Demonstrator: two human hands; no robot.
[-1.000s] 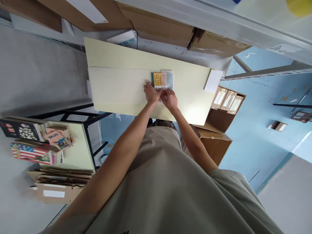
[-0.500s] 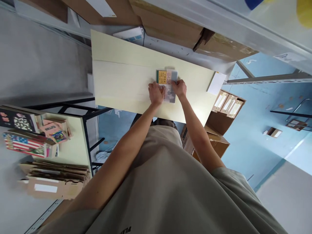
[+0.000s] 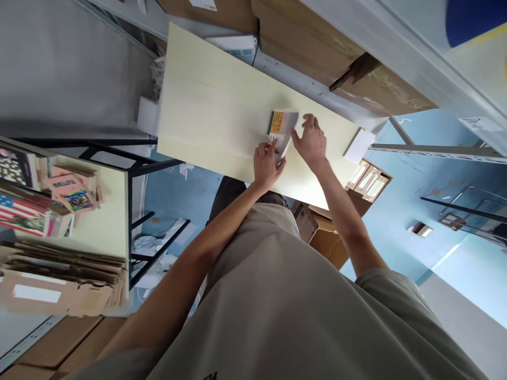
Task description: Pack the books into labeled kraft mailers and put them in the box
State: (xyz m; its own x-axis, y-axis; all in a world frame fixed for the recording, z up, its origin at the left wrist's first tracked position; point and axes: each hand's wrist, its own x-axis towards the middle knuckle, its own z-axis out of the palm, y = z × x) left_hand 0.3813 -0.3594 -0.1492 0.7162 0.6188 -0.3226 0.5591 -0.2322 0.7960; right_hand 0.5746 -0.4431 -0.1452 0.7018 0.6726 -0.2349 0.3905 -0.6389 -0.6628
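A paperback book (image 3: 282, 126) with a yellow panel of Chinese characters on its cover is on the pale table (image 3: 206, 105), looking tilted with its right side raised. At the book's near edge, my left hand (image 3: 267, 164) grips it, fingers on the cover and thumb by the right corner. My right hand (image 3: 312, 141) is just to the right of the book, fingers apart and curved, holding nothing. Its thumb comes close to the book's right edge; whether they touch I cannot tell.
A white box (image 3: 359, 145) sits at the table's right end. Cardboard boxes (image 3: 304, 39) line the shelf behind. To the left, a side table (image 3: 113, 221) bears books (image 3: 73, 192) and flattened cartons (image 3: 67, 279). An open carton (image 3: 327, 245) stands below on the right.
My right hand has let go of the book and moved right, its fingers opening. The book has gone from lying flat to tilted, and my left hand has shifted to its near edge.
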